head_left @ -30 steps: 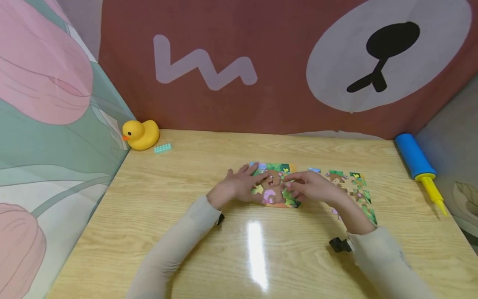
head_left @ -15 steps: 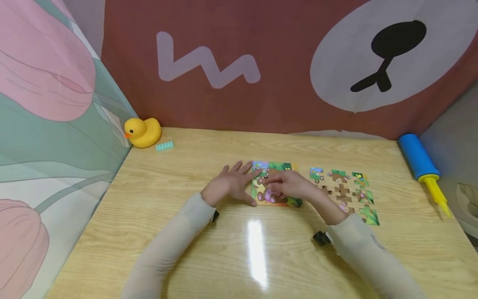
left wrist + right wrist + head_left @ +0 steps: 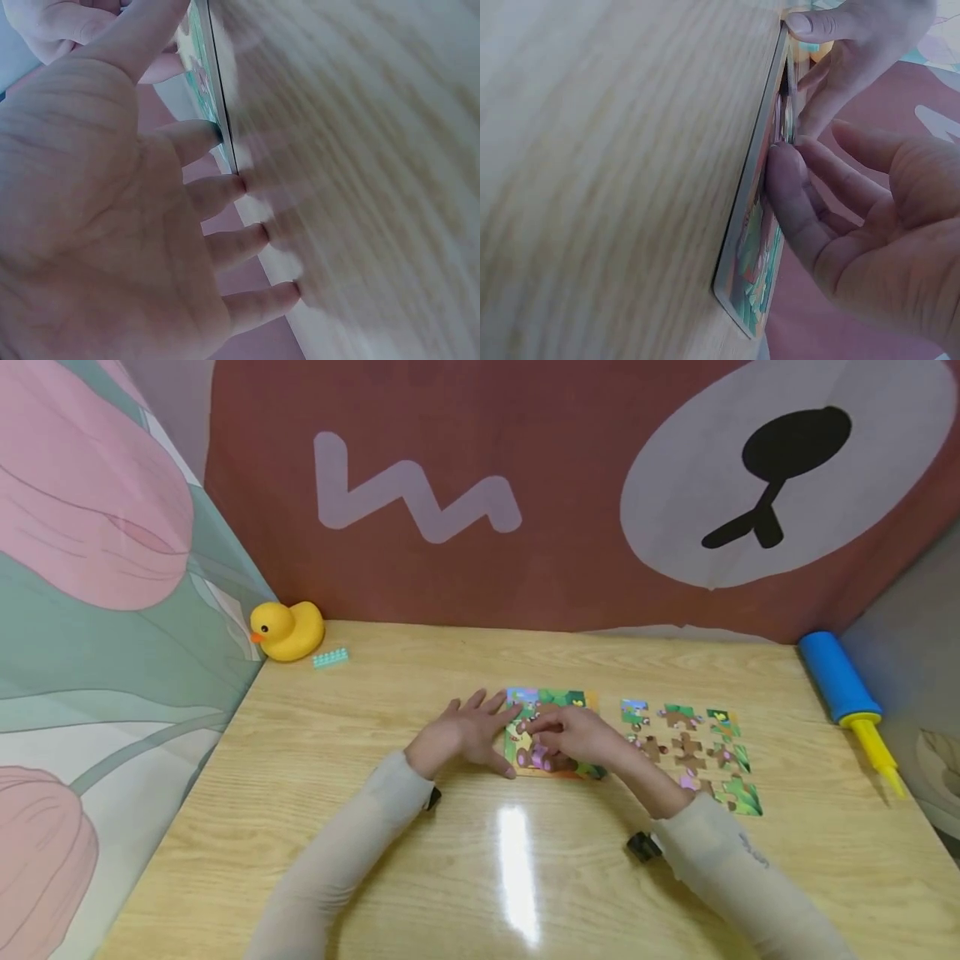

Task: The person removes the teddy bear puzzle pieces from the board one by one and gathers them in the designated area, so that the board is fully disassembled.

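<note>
A small puzzle board (image 3: 555,696) with a bear picture lies flat mid-table. My left hand (image 3: 467,733) is spread at its left edge, fingertips touching the table and the board's side. Over the board, my right hand (image 3: 579,735) has thumb and index finger together, pinching a thin puzzle piece (image 3: 788,116) low at the picture surface; the fingers hide most of it. Seen from the right wrist, the left thumb (image 3: 802,25) rests at the board's near corner. Loose puzzle pieces (image 3: 686,743) lie in rough rows just right of the board.
A yellow rubber duck (image 3: 288,631) and a turquoise toy brick (image 3: 331,657) sit at the back left. A blue and yellow hand pump (image 3: 840,681) lies along the right side. Printed cloth walls stand behind the table and on both sides.
My right hand has moved left over the board, uncovering more of the loose pieces. The left hand has drawn back slightly left and spread its fingers. Over the last half second both hands stay nearly still.
</note>
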Available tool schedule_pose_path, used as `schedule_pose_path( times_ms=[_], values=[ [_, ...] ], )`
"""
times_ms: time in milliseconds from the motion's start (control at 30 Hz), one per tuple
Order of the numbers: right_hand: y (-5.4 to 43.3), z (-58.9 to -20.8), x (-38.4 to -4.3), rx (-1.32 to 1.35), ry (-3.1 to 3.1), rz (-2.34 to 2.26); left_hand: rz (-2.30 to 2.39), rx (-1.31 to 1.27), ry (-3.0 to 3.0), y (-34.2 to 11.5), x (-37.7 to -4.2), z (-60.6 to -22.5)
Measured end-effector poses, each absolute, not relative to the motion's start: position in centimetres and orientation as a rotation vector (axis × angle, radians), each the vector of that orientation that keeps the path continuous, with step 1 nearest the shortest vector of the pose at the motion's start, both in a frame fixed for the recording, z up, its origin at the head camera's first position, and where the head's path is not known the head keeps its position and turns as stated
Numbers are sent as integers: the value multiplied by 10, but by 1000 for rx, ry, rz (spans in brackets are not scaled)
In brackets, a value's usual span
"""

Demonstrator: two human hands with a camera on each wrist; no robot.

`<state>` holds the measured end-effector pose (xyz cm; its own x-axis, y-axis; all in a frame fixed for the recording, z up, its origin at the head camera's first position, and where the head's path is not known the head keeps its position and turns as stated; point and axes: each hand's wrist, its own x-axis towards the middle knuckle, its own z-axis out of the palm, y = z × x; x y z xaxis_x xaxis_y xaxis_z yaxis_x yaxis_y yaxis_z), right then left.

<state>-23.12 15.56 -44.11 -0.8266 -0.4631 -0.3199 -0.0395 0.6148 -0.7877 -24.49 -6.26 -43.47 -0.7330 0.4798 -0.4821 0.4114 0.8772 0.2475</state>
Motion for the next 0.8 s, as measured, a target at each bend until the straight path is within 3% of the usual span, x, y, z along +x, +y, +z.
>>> schedule_pose_path(
  times_ms=[800],
  values=[
    [153,-451,-225,-204,2159,-1431,180,632,2486,-62,-244,-435]
  ],
)
